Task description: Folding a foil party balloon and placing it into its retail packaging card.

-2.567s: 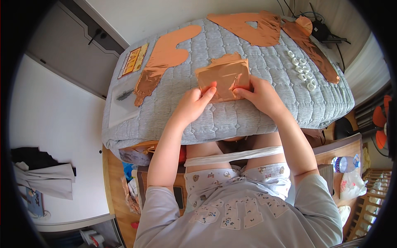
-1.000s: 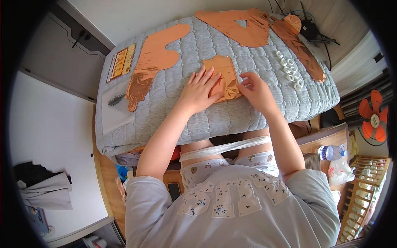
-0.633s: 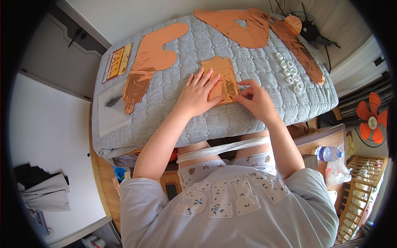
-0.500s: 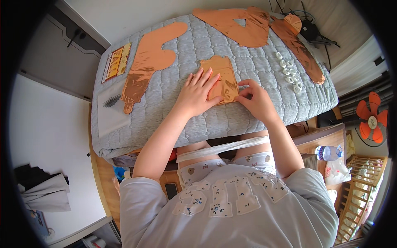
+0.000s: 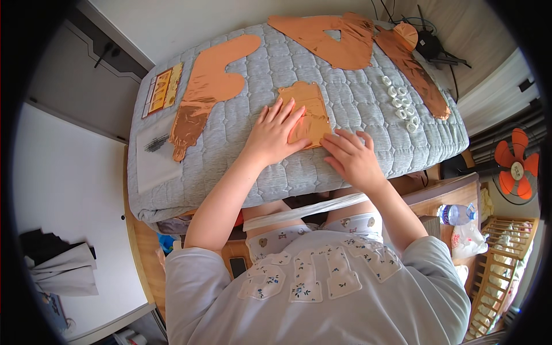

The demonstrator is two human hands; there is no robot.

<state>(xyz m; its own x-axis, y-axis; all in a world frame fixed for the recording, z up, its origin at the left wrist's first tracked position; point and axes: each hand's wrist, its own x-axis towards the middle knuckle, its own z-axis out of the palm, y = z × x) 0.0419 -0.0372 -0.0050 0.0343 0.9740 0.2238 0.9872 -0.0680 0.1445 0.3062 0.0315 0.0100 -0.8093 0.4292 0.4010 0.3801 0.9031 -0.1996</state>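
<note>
A folded flat rose-gold foil balloon lies on the grey quilted mattress in front of me. My left hand rests flat across its left side, fingers spread, covering part of the foil. Over the balloon's near right corner are the fingertips of my right hand, with its fingers loosely stretched and the thumb apart. Neither hand grips the foil.
Farther off lie a curved foil balloon, an A-shaped one and a long one. Several small white rings sit to the right. A printed card and a clear plastic bag lie left. A fan stands at right.
My right hand has turned from a pinch at the balloon's right edge to stretched fingers over its near right corner. My left hand stays flat on the foil.
</note>
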